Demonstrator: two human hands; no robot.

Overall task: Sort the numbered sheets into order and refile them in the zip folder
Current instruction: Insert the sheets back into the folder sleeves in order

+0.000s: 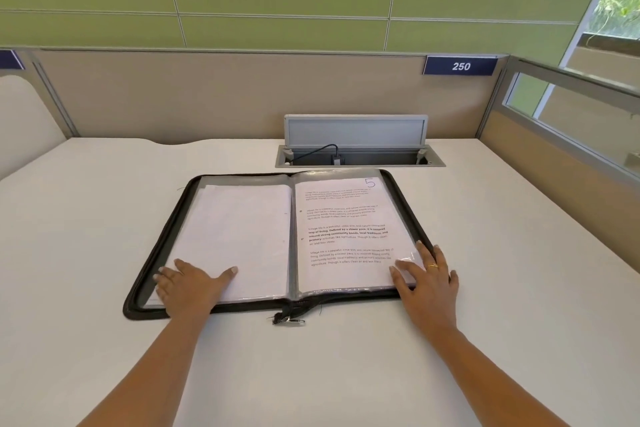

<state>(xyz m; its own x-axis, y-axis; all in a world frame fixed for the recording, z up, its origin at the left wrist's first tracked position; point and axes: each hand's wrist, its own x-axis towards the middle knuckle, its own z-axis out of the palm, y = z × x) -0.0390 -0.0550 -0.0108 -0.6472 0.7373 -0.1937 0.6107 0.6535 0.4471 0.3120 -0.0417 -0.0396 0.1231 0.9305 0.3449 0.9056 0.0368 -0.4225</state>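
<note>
A black zip folder [138, 284] lies open on the white desk, its zip pull [289, 320] hanging at the near edge. The right-hand clear sleeve holds a printed sheet marked 5 [343, 229] in its top right corner. The left-hand sleeve shows the blank back of a sheet [239, 229]. My left hand [192, 284] rests flat on the lower left page, fingers spread. My right hand [427, 279], with a ring on it, lies on the lower right corner of the sleeve with sheet 5, fingers straight over its edge.
An open cable hatch [358, 152] with a raised grey lid and a plugged-in cable sits just behind the folder. Beige partition walls [207, 97] close the desk at the back and right, with a sign reading 250 [460, 66]. White desk surface [519, 253] surrounds the folder.
</note>
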